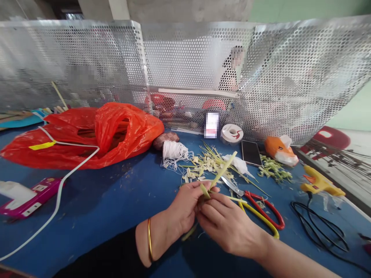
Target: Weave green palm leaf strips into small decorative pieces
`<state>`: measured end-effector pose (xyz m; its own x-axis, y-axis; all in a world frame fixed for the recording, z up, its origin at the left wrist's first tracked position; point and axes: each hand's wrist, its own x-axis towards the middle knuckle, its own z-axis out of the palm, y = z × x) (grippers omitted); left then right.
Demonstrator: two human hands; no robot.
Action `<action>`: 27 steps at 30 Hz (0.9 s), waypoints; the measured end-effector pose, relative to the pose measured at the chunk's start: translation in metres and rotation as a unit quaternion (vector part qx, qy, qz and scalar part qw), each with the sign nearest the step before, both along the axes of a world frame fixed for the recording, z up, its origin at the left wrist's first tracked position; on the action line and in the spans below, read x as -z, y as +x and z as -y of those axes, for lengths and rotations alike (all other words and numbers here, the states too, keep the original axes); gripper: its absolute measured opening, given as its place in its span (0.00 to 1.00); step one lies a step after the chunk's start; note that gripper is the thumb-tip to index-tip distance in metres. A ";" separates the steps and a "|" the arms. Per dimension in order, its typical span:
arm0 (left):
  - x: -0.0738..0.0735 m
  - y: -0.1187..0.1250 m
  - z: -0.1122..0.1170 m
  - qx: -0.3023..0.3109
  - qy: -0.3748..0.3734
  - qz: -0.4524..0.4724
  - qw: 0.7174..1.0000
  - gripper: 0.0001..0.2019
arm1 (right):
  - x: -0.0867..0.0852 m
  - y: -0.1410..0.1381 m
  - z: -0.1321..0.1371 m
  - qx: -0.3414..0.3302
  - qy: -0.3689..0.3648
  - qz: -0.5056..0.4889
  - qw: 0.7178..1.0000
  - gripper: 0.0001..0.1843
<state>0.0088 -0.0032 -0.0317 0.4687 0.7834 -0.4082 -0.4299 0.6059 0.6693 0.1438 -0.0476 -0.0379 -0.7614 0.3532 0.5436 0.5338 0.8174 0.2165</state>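
Both my hands meet over the blue table, fingers closed around pale green plant strips [222, 170]. My left hand [185, 202] pinches the strips from the left; a gold bangle circles that wrist. From the right, my right hand [223, 218] grips the same strips, its fingertips touching my left fingers. One long strip sticks up to the upper right, and a short folded end shows between the thumbs. Just beyond my right hand lie scissors [239, 190] with one red and one yellow handle. Scraps of cut green strip [208, 162] are heaped beyond my hands.
A red plastic bag [139, 127] fills the back left, beside white string [175, 151]. Power strip [40, 193] and white cable lie left. Ribbon roll [232, 133], phone [251, 152], tissue pack [279, 150] and yellow glue gun [321, 183] sit right. Perforated metal panels [185, 54] stand behind; a person is beyond.
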 end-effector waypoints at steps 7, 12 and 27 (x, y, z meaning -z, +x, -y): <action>-0.010 -0.004 0.000 -0.004 0.053 -0.074 0.996 0.04 | -0.011 0.009 -0.003 0.116 -0.247 -0.361 0.892 0.08; -0.010 -0.005 -0.003 -0.013 0.061 -0.086 0.994 0.05 | -0.010 0.014 -0.017 0.154 -0.480 -0.547 0.668 0.12; -0.010 -0.009 -0.006 0.126 0.045 -0.071 0.988 0.09 | -0.010 0.019 -0.029 0.164 -0.643 -0.527 0.532 0.13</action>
